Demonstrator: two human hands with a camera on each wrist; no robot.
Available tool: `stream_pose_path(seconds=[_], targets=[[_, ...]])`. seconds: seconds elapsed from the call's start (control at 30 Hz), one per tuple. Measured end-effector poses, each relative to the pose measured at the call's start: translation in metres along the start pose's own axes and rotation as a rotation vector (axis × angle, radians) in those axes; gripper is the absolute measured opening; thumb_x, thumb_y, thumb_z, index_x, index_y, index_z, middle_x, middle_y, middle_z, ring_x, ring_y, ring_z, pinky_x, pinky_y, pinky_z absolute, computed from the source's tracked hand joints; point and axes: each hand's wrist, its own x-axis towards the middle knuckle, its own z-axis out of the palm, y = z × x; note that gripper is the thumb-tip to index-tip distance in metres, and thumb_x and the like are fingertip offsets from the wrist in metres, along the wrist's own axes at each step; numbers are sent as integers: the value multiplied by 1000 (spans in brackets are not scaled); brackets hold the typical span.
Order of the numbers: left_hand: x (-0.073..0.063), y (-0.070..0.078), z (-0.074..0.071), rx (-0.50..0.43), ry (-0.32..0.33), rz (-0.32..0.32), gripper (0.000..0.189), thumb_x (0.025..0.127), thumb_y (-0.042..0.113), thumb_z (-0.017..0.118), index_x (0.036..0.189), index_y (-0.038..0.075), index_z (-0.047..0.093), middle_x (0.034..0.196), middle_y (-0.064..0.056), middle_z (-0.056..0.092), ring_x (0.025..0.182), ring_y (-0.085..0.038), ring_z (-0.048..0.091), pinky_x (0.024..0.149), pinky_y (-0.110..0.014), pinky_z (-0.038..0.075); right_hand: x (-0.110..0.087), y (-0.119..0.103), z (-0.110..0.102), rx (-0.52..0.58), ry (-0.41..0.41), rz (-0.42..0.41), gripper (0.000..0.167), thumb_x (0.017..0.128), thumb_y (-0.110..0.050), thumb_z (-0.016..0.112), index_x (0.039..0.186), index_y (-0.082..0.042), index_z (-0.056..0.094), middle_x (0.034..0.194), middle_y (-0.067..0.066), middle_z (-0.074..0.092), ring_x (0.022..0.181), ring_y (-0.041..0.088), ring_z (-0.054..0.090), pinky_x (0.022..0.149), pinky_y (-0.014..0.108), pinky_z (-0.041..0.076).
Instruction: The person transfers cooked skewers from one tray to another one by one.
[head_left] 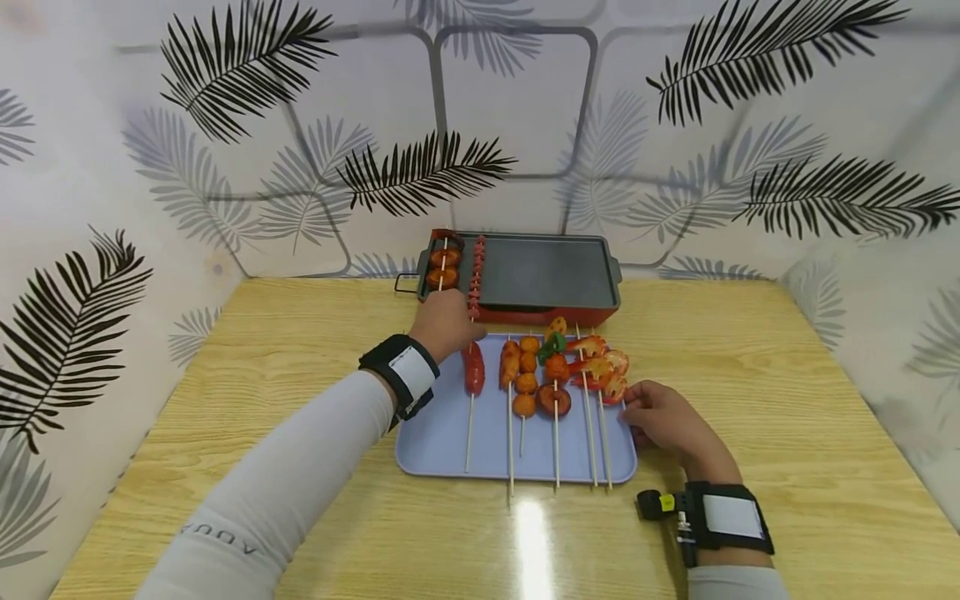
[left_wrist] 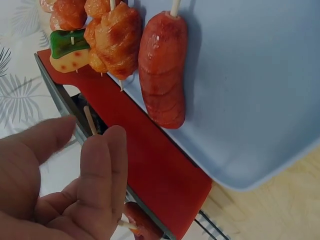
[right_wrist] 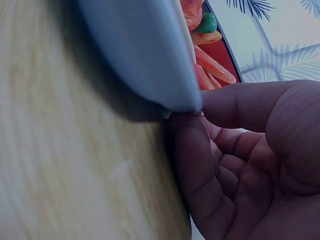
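Note:
My left hand is over the front left of a red and grey grill pan. In the left wrist view its thumb and fingers stand apart, beside the stick end of a skewer. On the pan lie a skewer of small red meat pieces and a skewer of brown round slices. My right hand pinches the right rim of a light blue tray between thumb and finger. A sausage skewer rests on the tray just below my left hand.
Further skewers lie on the tray: browned meat, orange balls, mixed vegetables and shrimp. Several stick ends reach past its front rim. The wooden table meets a leaf-patterned backdrop behind the pan. A wire handle juts left.

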Motion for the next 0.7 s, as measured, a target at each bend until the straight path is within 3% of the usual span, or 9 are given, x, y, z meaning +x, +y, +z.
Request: stream_pose_path(seconds=[0.2, 0.4, 0.7], targets=[[-1, 2, 3, 6, -26, -35, 16, 89, 5, 66, 73, 2, 68, 66, -6, 58, 63, -19, 56, 53, -26, 44, 0, 1, 0, 2, -4, 10, 27, 94, -4, 59, 118, 7, 52, 95, 13, 58, 77, 21, 59, 66, 32, 52], [1, 1, 4, 28, -20, -23, 20, 90, 3, 63, 70, 3, 65, 61, -4, 53, 58, -17, 53, 50, -26, 42, 0, -1, -1, 1, -7, 18, 27, 94, -4, 59, 118, 7, 51, 95, 14, 59, 77, 20, 59, 65, 32, 53], [5, -2, 8, -26, -65, -40, 14, 90, 1, 60, 77, 1, 66, 67, -6, 55, 62, -19, 52, 52, -27, 41, -1, -1, 0, -3, -3, 25, 27, 94, -4, 59, 118, 6, 52, 95, 14, 59, 77, 21, 60, 66, 32, 53]])
